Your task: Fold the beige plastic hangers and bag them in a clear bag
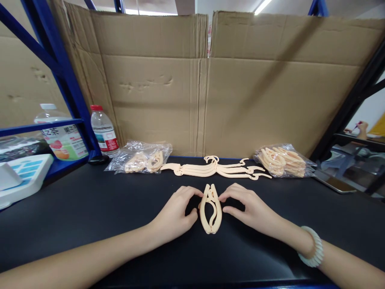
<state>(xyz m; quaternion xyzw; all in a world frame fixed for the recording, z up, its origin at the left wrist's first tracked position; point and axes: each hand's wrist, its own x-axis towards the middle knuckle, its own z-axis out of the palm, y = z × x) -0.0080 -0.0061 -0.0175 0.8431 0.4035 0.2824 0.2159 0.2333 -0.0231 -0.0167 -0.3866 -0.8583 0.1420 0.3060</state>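
Head view: folded plastic hanger lies on the table between left hand and right hand, both part-open, fingertips at its edges; firm grip unconfirmed. Folding appears complete here; hangers behind lie unfolded; others are bagged.

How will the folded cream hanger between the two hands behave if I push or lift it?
The folded cream hanger would probably slide rather than roll, as it appears to lie flat on the black tabletop. Its slim, open outline suggests it is light. The two sides seem to meet at a joint, so lifting one side might swing it open.
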